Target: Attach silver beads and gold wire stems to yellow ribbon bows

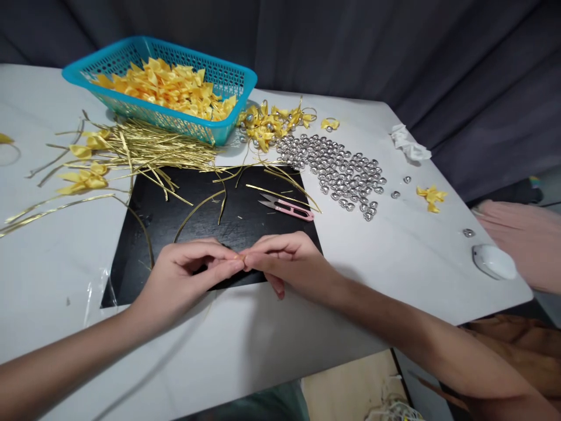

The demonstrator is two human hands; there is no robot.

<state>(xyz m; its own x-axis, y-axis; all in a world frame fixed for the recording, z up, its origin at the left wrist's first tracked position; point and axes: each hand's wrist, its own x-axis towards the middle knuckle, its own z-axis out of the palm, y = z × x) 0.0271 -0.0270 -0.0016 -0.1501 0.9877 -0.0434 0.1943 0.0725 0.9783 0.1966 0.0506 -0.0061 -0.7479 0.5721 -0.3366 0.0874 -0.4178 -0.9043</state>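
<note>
Black mat [249, 225] below; tiny golden piece [242, 258] between fingers [228, 268].

Remotely, I count two hands [184, 272], one basket [205, 130], one pair of snips [287, 207]. One mouse [495, 262] sits by the table's [394, 257] right edge.

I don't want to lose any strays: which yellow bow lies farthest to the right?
The yellow bow below the crumpled white tissue. It is the only one right of the silver pile; the others lie farther left.
</note>
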